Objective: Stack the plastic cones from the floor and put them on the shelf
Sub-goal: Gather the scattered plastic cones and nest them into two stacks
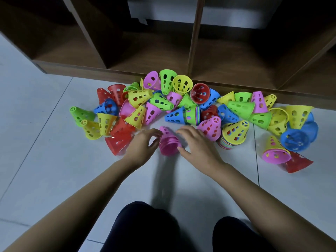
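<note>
Head view. Loose perforated cones [138, 99] in red, yellow, green, blue and pink lie heaped on the tiled floor [36, 142] against the brown wooden shelf [192, 42]. Left hand [143, 145]: fingers curled round the pink cone stack [168, 143], which lies on its side on the floor. Right hand [199, 145]: fingers and thumb clasp the same stack's other flank; motion-blurred. Multicoloured cone stack [227, 142], yellow-topped, just right.

Open floor [45, 142] (cones [161, 101] heaped beyond)
</note>
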